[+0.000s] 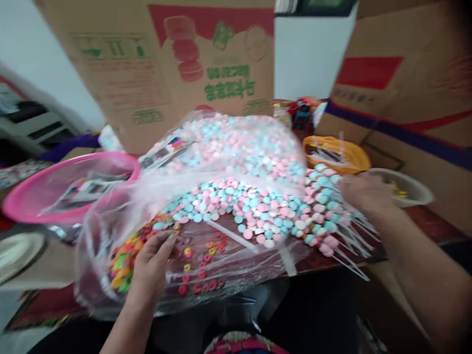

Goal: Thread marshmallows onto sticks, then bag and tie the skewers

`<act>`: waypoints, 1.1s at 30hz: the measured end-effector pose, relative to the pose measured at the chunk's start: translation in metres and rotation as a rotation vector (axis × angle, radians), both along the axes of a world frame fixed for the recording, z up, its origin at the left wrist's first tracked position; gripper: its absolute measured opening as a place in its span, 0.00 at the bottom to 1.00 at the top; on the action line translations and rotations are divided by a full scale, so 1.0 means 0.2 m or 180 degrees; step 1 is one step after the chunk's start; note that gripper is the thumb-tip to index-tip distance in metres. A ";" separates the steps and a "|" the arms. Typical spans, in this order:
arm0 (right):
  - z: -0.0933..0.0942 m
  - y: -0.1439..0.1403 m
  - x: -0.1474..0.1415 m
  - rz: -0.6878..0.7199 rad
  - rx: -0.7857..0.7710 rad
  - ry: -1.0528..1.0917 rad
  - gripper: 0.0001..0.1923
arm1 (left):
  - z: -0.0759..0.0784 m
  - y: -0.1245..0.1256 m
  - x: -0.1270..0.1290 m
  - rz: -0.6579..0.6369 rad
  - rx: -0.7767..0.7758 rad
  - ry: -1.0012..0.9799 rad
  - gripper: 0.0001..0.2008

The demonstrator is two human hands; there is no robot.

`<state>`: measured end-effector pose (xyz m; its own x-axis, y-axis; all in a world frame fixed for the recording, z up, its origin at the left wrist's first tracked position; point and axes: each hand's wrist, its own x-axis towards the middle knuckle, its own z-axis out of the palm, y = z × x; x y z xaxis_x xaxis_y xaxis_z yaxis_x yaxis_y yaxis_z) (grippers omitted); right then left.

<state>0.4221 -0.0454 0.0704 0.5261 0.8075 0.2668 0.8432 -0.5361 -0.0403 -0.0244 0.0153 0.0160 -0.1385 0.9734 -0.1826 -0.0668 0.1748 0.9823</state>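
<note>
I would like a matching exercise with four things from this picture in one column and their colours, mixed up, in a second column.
Things:
1. basin
2. basket
3. round candies
4. ring candies

Colours:
A. orange-yellow
B. pastel pink, blue and white
C. bright pink
D. red, orange, yellow and green

Pairs: 1-C, 2-A, 3-B, 4-D

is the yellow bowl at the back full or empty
Cannot tell; the yellow bowl is blurred, and only some thin sticks show across its inside.
</note>
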 end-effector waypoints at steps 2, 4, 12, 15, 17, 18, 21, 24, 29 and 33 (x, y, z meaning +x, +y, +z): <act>-0.01 0.00 -0.12 -0.0202 0.0209 -0.0518 0.16 | -0.03 0.03 -0.09 0.0163 0.0210 0.0310 0.15; -0.04 0.02 -0.32 0.0283 0.0279 -0.0536 0.14 | -0.09 0.03 -0.16 0.0367 0.0247 0.0496 0.14; -0.42 0.21 -1.28 0.2076 -0.0802 0.0647 0.09 | -0.14 -0.03 -0.20 0.0016 0.0463 0.1228 0.10; -0.49 0.22 -1.33 0.2158 -0.0904 0.0726 0.11 | -0.13 -0.02 -0.33 0.0459 0.0427 0.1490 0.09; -0.51 0.22 -1.31 0.2228 -0.0923 0.0824 0.10 | -0.14 -0.01 -0.41 0.0553 0.0377 0.1746 0.09; -0.51 0.22 -1.28 0.2261 -0.0924 0.0874 0.11 | -0.14 -0.01 -0.43 0.0479 0.0376 0.1925 0.09; -0.50 0.21 -1.19 0.2318 -0.0863 0.0987 0.16 | -0.15 0.01 -0.42 -0.0188 0.0478 0.2663 0.07; -0.46 0.21 -1.13 0.2426 -0.0269 0.1333 0.17 | -0.13 0.03 -0.37 -0.0641 0.0457 0.3409 0.09; -0.37 0.24 -1.18 0.2293 0.0238 0.1628 0.17 | -0.07 0.05 -0.33 -0.0688 0.0179 0.4210 0.13; -0.39 0.27 -1.25 0.2114 -0.0829 0.0621 0.15 | -0.05 0.01 -0.36 -0.0992 0.0030 0.4411 0.12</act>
<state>0.1725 0.0078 -0.0070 -0.0771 0.9967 -0.0255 0.9839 0.0719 -0.1638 -0.0972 0.0173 0.0059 0.0200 0.9972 -0.0718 0.9752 -0.0036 0.2211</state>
